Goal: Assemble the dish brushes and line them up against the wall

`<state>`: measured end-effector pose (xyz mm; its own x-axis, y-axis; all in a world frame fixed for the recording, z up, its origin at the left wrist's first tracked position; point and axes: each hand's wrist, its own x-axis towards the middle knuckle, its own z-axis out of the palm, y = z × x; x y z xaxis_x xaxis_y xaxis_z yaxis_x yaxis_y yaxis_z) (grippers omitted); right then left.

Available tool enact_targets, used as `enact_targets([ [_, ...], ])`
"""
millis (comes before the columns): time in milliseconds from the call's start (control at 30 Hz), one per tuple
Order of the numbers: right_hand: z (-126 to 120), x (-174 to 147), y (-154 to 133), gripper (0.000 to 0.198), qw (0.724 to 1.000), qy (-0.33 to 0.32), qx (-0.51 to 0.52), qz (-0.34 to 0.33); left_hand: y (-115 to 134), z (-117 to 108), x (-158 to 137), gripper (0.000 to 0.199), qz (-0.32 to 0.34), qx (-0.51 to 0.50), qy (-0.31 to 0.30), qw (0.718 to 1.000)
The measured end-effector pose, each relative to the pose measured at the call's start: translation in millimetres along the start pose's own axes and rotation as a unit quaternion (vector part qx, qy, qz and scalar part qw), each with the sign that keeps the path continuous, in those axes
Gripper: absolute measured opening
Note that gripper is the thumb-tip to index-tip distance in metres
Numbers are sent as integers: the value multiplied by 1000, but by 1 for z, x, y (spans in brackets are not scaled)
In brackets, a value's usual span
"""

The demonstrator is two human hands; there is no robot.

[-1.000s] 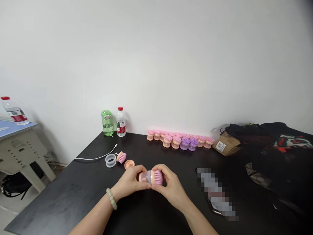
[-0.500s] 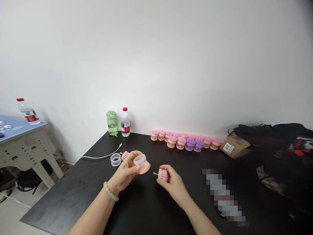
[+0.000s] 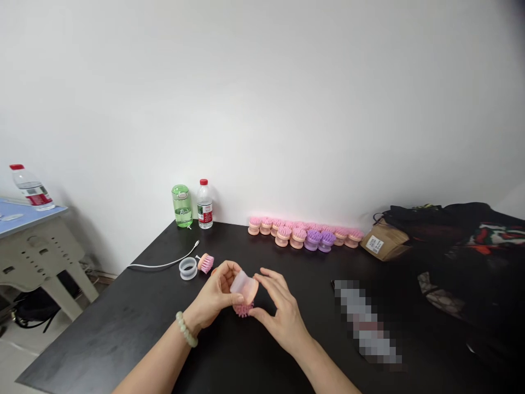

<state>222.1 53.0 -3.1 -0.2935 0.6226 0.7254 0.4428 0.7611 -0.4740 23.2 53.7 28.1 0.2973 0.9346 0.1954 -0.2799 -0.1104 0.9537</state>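
Note:
My left hand (image 3: 219,290) is closed around a translucent cup-like ring (image 3: 241,283), tilted, with a peach rim toward my right hand. Pink bristles of a scalp brush head (image 3: 243,310) show just below it. My right hand (image 3: 281,306) has its thumb against the bristles and its fingertips at the peach rim; the brush head's stem is hidden. Beyond my left hand lies another pink brush head (image 3: 206,263) on its side, a thin stem sticking out. Beside that stands a clear spool-shaped ring (image 3: 188,268). A bit of orange (image 3: 214,271) peeks out behind my left fingers.
Several pink and purple scalp brushes (image 3: 298,237) line the wall on the black table (image 3: 135,317). At the back left are a green bottle (image 3: 182,207), a water bottle (image 3: 205,205) and a white cable (image 3: 164,264). A paper bag (image 3: 385,242) and dark fabric lie right.
My right hand has moved left and brought its brush head to the ring in my left hand. The ring is now tilted differently. The view has shifted slightly.

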Motion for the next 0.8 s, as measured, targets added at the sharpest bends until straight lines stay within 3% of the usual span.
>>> enact_targets([
  [133,0,2,-10,52,1000,19,5,1,-2,5,-1,57,33,54,-19,998],
  [267,0,5,-13,39,999,43,-1,1,-3,5,-1,48,46,134,-10,990],
  [467,-2,7,-22,35,991,55,-76,-91,2,10,-2,33,72,295,48,951],
  [667,-6,9,-26,44,966,71,-142,-203,-3,10,1,44,15,238,150,959],
  [733,-8,9,-23,44,972,90,-117,-180,0,4,2,44,11,223,181,958],
  [800,-9,8,-17,42,988,101,-69,-94,9,-5,2,42,11,219,191,957],
])
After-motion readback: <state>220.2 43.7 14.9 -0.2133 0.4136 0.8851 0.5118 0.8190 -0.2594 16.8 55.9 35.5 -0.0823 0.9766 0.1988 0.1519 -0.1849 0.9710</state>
